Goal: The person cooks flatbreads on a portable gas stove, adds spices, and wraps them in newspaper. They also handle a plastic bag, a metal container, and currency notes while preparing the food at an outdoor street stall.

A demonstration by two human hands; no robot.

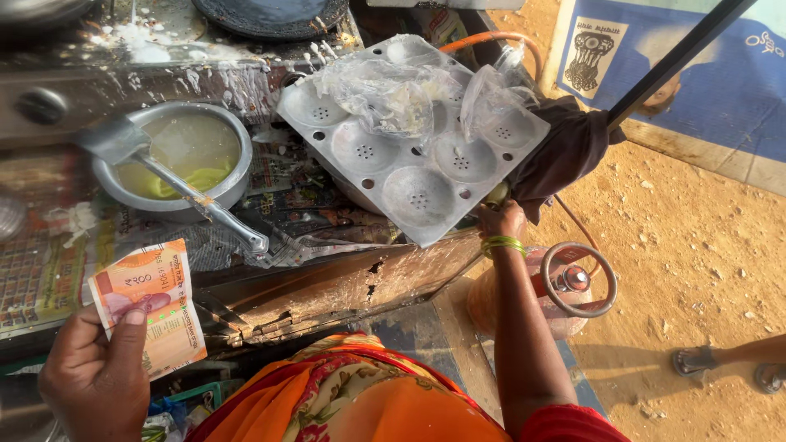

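Holding one orange banknote (pixel 151 304) at the near left, the left hand (pixel 94 372) has its thumb pressed over the lower part of the note and the other fingers curled behind it. The note stands nearly upright, its long axis tilted slightly leftward at the top, its printed face turned toward the camera, in front of the edge of the counter (pixel 344 286).

The right hand (pixel 501 219) reaches out to the far edge of the counter, a green bangle (pixel 503 243) on its wrist. Its fingers are tucked beneath the corner of the metal steaming tray (pixel 409 139) and a dark cloth (pixel 565 151), so I cannot tell whether they grip anything.

That one tray leans tilted on the counter, with about seven round perforated hollows showing; crumpled clear plastic (pixel 409 94) covers the others. To its left sits one steel bowl (pixel 182 155) of pale liquid, a ladle (pixel 176 176) resting across it with the handle pointing toward the lower right.

Below the right arm, a gas cylinder (pixel 565 286) is partly hidden. At the far right edge, someone else's sandalled foot (pixel 700 360) is cut off by the frame.
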